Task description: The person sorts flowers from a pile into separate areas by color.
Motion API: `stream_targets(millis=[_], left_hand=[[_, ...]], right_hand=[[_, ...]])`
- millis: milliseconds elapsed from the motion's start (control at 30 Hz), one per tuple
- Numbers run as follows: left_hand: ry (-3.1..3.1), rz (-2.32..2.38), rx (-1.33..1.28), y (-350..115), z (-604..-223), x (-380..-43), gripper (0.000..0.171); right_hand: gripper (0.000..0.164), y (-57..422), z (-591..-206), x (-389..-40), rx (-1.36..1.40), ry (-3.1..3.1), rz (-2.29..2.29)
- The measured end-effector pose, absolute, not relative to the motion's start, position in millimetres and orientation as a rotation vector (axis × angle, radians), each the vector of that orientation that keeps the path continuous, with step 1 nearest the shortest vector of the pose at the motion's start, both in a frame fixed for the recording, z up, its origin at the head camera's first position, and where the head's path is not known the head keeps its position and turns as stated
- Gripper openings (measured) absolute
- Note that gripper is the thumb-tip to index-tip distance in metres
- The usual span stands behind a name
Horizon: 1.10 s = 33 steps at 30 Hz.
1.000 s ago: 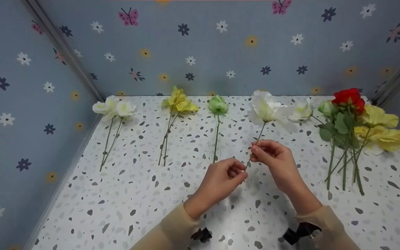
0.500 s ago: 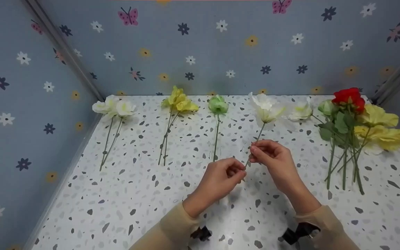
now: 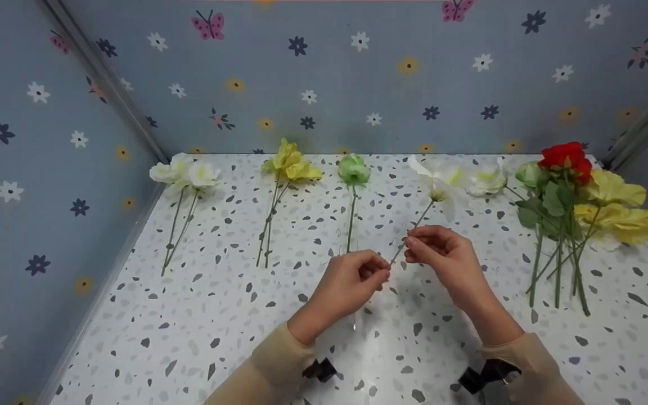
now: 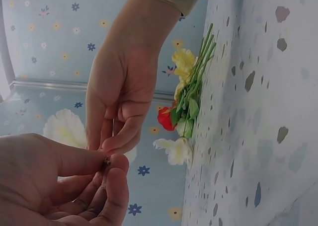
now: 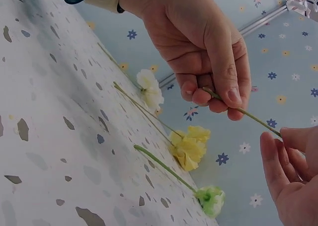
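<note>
Both hands hold one white flower by its thin green stem, bloom pointing away toward the back wall. My right hand pinches the stem partway below the bloom. Lower down, my left hand pinches the stem near its end between thumb and fingertips. In the right wrist view the stem spans the gap between the two hands, its cut end showing by the left fingers. Just left of the hands lies a green flower, its lower stem hidden behind the left hand in the head view.
Left of the green flower lie yellow flowers and, farther left, white flowers. At the right, a pile holds a red rose, yellow blooms and another white flower. Patterned walls bound the speckled table.
The held white flower has turned about its stem, its bloom now facing more to the right and back. My left hand has shifted slightly left and up; the right hand has barely moved.
</note>
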State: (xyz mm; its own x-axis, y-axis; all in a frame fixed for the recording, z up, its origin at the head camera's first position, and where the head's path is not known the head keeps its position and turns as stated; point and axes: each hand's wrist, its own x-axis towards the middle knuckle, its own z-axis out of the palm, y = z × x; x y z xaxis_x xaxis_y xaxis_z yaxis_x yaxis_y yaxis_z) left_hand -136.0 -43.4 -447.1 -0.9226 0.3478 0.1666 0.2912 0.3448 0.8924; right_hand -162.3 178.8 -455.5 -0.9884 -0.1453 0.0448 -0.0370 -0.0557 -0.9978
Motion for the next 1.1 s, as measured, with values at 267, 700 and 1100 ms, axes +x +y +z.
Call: stream_targets(millis=[267, 700, 1100], left_hand=[[2.664, 1.691, 0.314, -111, -433, -169, 0.009], [3.233, 1.426, -0.39, -273, -433, -204, 0.02], [3.246, 1.071, -0.62, -350, -464, -226, 0.028]], right_hand=[[0.039, 208, -449, -177, -0.201, 2.336, -2.014], [0.052, 333, -442, -188, 0.194, 2.817, -1.461], [0.054, 400, -461, -186, 0.567, 3.025, -1.023]])
